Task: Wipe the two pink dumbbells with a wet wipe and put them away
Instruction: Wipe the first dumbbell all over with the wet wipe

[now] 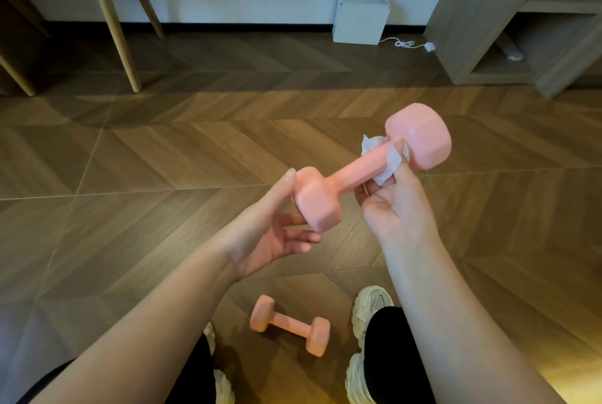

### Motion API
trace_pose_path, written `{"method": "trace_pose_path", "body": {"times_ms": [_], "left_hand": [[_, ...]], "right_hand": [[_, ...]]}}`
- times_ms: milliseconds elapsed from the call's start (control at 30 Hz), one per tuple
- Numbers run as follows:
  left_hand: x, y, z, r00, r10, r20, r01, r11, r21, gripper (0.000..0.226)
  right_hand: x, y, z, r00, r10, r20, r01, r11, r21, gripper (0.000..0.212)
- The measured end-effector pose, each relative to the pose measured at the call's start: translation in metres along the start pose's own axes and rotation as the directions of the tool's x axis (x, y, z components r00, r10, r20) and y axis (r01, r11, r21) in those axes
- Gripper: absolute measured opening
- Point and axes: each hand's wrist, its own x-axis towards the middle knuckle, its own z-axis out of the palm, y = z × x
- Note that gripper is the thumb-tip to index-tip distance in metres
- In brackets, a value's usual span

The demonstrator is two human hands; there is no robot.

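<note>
Nearest, one pink dumbbell (290, 325) lies on the floor between the shoes, and I cannot tell whether it has been wiped. The other dumbbell (345, 172) is up in both hands, mid-wipe, so the task looks roughly halfway at best and nothing is put away. The left hand (273, 231) cradles its near head on loosely straight fingers. The right hand (395, 205) pinches the wet wipe (387, 166) round the handle by the far head.

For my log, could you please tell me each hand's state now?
Left hand: open, cradling one head of the pink hex-ended dumbbell.
Right hand: pinching the white wet wipe round its handle.
</note>
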Motion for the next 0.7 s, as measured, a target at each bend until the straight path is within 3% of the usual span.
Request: {"method": "trace_pose_path", "body": {"times_ms": [133,300,500,667,700], "left_hand": [[0.001,-0.006,-0.003,0.986,0.15,-0.076,-0.136,0.977,0.164,0.059],[0.0,-0.007,-0.01,0.908,0.412,-0.069,-0.346,0.835,0.427,0.067],[-0.001,-0.013,-0.007,0.902,0.421,-0.094,-0.332,0.817,0.472,0.062],[-0.005,-0.006,-0.01,0.927,0.362,-0.097,-0.31,0.886,0.346,0.066],[-0.005,-0.003,-0.011,0.93,0.353,-0.102,-0.306,0.898,0.317,0.07]], "right_hand": [[-0.001,0.005,0.0,0.999,0.031,0.021,-0.031,0.999,-0.018,0.03],[-0.013,0.031,-0.001,0.997,0.057,0.048,-0.046,0.978,-0.204,0.026],[-0.024,0.047,0.0,0.999,0.046,0.007,-0.041,0.939,-0.342,0.02],[-0.026,0.037,-0.003,0.977,0.043,0.207,0.042,0.92,-0.391,0.035],[-0.025,0.034,-0.004,0.96,0.066,0.271,0.054,0.909,-0.413,0.029]]}}
